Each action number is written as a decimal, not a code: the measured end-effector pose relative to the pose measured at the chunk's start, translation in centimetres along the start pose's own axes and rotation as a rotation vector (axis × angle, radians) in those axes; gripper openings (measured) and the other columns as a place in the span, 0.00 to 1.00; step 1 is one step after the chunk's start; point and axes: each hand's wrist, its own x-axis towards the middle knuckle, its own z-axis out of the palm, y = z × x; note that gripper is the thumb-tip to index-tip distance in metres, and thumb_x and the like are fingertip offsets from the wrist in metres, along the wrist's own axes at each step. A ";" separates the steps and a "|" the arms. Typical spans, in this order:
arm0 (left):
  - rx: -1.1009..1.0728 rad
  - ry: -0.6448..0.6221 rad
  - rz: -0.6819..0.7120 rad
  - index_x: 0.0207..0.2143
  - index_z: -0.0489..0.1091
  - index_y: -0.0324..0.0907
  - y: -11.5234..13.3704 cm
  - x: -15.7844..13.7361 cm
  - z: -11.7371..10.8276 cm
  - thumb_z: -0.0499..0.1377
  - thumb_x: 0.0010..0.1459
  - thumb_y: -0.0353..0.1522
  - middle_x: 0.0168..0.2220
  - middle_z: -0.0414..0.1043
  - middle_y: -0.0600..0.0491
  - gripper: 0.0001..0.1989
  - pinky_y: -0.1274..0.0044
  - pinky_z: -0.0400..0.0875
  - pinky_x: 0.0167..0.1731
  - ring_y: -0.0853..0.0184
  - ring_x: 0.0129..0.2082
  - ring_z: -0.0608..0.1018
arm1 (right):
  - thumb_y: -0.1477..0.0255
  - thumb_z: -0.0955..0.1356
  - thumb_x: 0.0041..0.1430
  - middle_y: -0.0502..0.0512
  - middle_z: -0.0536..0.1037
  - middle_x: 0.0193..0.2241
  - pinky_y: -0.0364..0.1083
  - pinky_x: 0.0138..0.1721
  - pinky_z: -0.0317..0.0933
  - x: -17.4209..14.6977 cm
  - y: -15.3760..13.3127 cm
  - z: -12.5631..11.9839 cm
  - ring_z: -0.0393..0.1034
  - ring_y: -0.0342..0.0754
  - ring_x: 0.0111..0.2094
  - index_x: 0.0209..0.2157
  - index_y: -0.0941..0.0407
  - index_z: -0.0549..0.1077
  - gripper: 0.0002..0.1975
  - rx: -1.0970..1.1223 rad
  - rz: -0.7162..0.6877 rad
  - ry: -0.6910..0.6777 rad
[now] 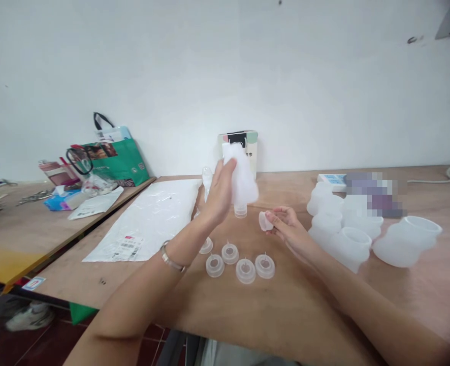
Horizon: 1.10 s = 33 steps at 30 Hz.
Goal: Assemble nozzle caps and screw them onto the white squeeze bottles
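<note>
My left hand is raised above the table, its fingers wrapped around a soft translucent white bottle that hangs neck-down, the threaded mouth pointing at the table. My right hand sits just to the right and a little lower, fingers pinched narrow on a small clear cap, held apart from the bottle's mouth.

Directly below both hands, on the table, I see a loose group of clear nozzle caps, each with a small tip standing up; one more lies half hidden behind my left wrist, which carries a metal bracelet. Another small clear piece stands just beyond my left fingers; I cannot tell what it is.

To the right of my right hand, a cluster of wide translucent white containers lies close together, some touching. Beyond them lie a white-and-blue box and a blurred-out patch I cannot read.

Behind the bottle, against the wall, stands a small carton with a black label and some Chinese characters, too small for me to read with certainty.

To the left of my left hand lies a flat white plastic mailer bearing a barcode shipping label; the print is too fine to read. Farther left, on a second table, a green shopping bag stands among scattered clutter.
</note>
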 end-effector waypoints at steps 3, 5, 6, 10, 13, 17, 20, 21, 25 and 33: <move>-0.258 -0.393 -0.385 0.51 0.58 0.46 -0.5 -3.9 -2.4 0.46 0.59 0.48 0.38 0.72 0.47 0.23 0.76 0.71 0.26 0.64 0.33 0.76 | 0.58 0.72 0.44 0.49 0.75 0.29 0.50 0.35 0.66 -0.2 -0.6 0.5 0.71 0.46 0.31 0.35 0.52 0.61 0.22 0.187 0.012 -0.021; -0.328 -0.552 -0.508 0.47 0.61 0.45 -1.1 -5.4 -3.1 0.52 0.56 0.45 0.36 0.72 0.49 0.20 0.78 0.69 0.24 0.67 0.30 0.76 | 0.61 0.74 0.41 0.49 0.76 0.30 0.52 0.38 0.66 -0.3 -0.8 0.6 0.72 0.47 0.33 0.35 0.52 0.64 0.21 0.259 0.025 -0.057; -0.340 -0.592 -0.537 0.45 0.62 0.45 -1.5 -5.8 -3.2 0.54 0.55 0.45 0.36 0.72 0.49 0.19 0.79 0.68 0.24 0.68 0.29 0.76 | 0.61 0.74 0.40 0.49 0.76 0.30 0.52 0.39 0.65 -0.4 -0.9 0.6 0.72 0.47 0.33 0.35 0.52 0.64 0.22 0.269 0.026 -0.069; -0.339 -0.666 -0.586 0.41 0.63 0.43 -2.6 -6.1 -2.9 0.54 0.55 0.45 0.36 0.71 0.51 0.17 0.82 0.65 0.22 0.71 0.28 0.75 | 0.63 0.75 0.39 0.47 0.75 0.27 0.52 0.41 0.65 -0.6 -1.0 0.7 0.71 0.46 0.33 0.36 0.52 0.65 0.22 0.257 -0.025 -0.055; -0.409 -0.669 -0.625 0.40 0.61 0.44 -2.8 -6.4 -2.9 0.53 0.56 0.45 0.36 0.70 0.51 0.16 0.82 0.65 0.21 0.71 0.27 0.75 | 0.64 0.74 0.41 0.49 0.76 0.30 0.51 0.40 0.66 -1.0 -1.1 1.0 0.71 0.46 0.34 0.36 0.52 0.66 0.21 0.174 -0.063 -0.110; -0.477 -0.688 -0.649 0.40 0.61 0.42 -2.6 -6.9 -3.3 0.54 0.56 0.43 0.34 0.70 0.52 0.15 0.81 0.66 0.22 0.72 0.25 0.74 | 0.67 0.73 0.43 0.53 0.76 0.37 0.51 0.41 0.67 -1.5 -1.2 1.3 0.71 0.48 0.39 0.38 0.53 0.67 0.19 0.109 -0.106 -0.219; -0.501 -0.705 -0.676 0.38 0.61 0.42 -2.7 -7.1 -3.6 0.54 0.56 0.43 0.33 0.71 0.51 0.15 0.80 0.67 0.23 0.71 0.25 0.74 | 0.69 0.73 0.44 0.54 0.75 0.44 0.52 0.41 0.67 -1.7 -1.1 1.3 0.70 0.49 0.43 0.42 0.50 0.63 0.23 0.110 -0.171 -0.286; -0.504 -0.711 -0.685 0.38 0.61 0.41 -2.7 -7.1 -3.6 0.54 0.56 0.43 0.33 0.71 0.51 0.15 0.80 0.67 0.23 0.71 0.25 0.75 | 0.70 0.73 0.45 0.54 0.74 0.45 0.52 0.41 0.67 -1.7 -1.1 1.3 0.70 0.49 0.43 0.43 0.50 0.62 0.24 0.106 -0.190 -0.308; -0.451 -0.696 -0.658 0.38 0.62 0.39 -2.8 -7.1 -3.5 0.55 0.55 0.43 0.34 0.71 0.49 0.17 0.81 0.64 0.23 0.71 0.27 0.75 | 0.73 0.72 0.47 0.52 0.74 0.46 0.48 0.42 0.67 -1.6 -1.2 1.1 0.70 0.46 0.43 0.43 0.48 0.62 0.23 0.100 -0.222 -0.369; -0.514 -0.582 -0.403 0.38 0.63 0.40 -2.0 -7.5 -2.4 0.58 0.54 0.39 0.30 0.69 0.55 0.14 0.83 0.65 0.25 0.75 0.25 0.72 | 0.73 0.73 0.45 0.50 0.75 0.42 0.48 0.41 0.66 -1.8 -2.5 0.8 0.70 0.48 0.43 0.40 0.47 0.63 0.21 0.143 -0.219 -0.327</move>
